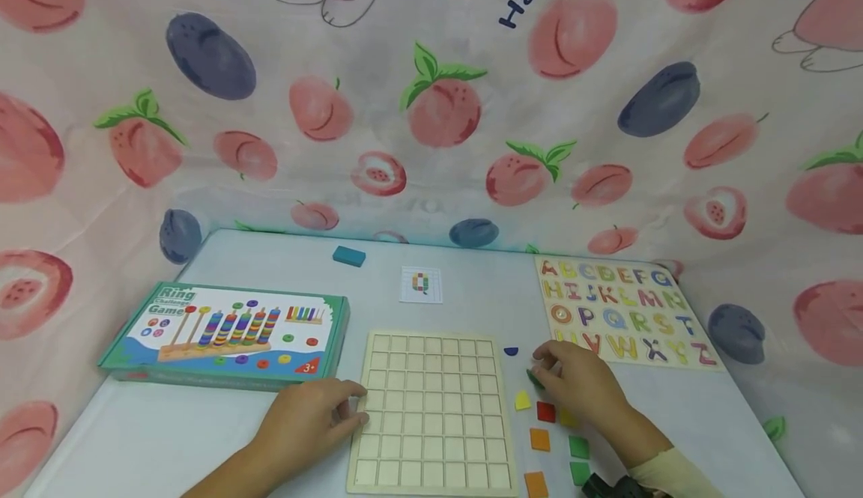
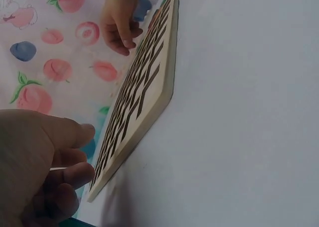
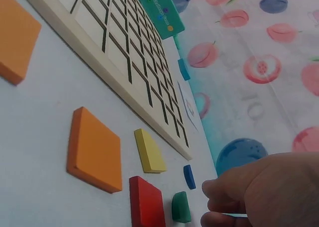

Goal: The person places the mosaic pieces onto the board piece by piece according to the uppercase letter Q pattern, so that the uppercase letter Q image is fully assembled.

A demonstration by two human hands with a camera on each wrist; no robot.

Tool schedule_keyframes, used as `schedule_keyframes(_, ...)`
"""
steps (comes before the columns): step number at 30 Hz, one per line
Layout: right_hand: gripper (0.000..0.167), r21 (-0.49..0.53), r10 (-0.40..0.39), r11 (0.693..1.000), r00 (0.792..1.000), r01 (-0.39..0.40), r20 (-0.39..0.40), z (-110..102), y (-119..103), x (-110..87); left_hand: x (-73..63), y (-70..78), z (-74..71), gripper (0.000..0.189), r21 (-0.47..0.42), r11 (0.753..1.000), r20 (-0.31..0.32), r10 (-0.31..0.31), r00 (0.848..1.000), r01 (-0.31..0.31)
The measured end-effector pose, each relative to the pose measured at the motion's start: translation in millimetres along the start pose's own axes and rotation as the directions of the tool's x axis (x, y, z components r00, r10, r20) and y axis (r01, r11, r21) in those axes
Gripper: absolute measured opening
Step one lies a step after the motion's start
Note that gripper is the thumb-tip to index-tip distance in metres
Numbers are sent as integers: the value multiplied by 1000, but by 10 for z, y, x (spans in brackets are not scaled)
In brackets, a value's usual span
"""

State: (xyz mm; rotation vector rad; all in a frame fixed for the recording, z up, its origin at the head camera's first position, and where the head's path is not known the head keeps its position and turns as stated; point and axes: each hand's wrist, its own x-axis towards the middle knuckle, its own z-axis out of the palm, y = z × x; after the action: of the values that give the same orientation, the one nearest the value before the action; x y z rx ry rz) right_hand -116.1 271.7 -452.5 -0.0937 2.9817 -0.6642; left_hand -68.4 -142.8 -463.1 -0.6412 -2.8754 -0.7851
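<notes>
A pale wooden grid board (image 1: 431, 408) lies on the white table, its squares bare. At its left edge is my left hand (image 1: 306, 419), thumb and fingers loosely bent, fingertips right at the rim. To the board's right, my right hand (image 1: 583, 378) reaches over a small green rounded piece (image 3: 181, 207); in the right wrist view the fingertips are just beside it. Near it lie a blue half-round piece (image 1: 511, 350), a yellow quarter-round piece (image 1: 522, 400), a red square (image 1: 546, 412) and an orange square (image 1: 539, 439). My right forearm partly hides another yellow piece (image 1: 568, 418).
Green squares (image 1: 578, 447) and another orange square (image 1: 536, 484) lie nearer the front. A Ring Challenge Game box (image 1: 229, 333) is at left, a teal block (image 1: 349, 256) and pattern card (image 1: 421, 284) behind the board, an alphabet board (image 1: 620, 311) at right. Fruit-print cloth (image 1: 431, 183) hangs behind.
</notes>
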Motion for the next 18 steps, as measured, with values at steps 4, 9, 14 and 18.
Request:
schedule_keyframes(4,16,10,7,1000,1000,-7,3,11,26,-53,-26,10,45,25,-10,1000,11,-4,1000,4)
schedule_keyframes(9,16,29,30,999,1000,-30,5,6,40,-82,-32,-11,83,25,-17,999,40,-27,999,28)
schedule_keyframes(14,18,89,51,995,998,-54,37,14,28,-154,-36,-44,126,26,-49,996,66,-72,995,75)
schedule_keyframes(18,20,123,38,991,997,-45,64,52,22,-221,-38,-72,156,27,-90,993,72,-73,995,80)
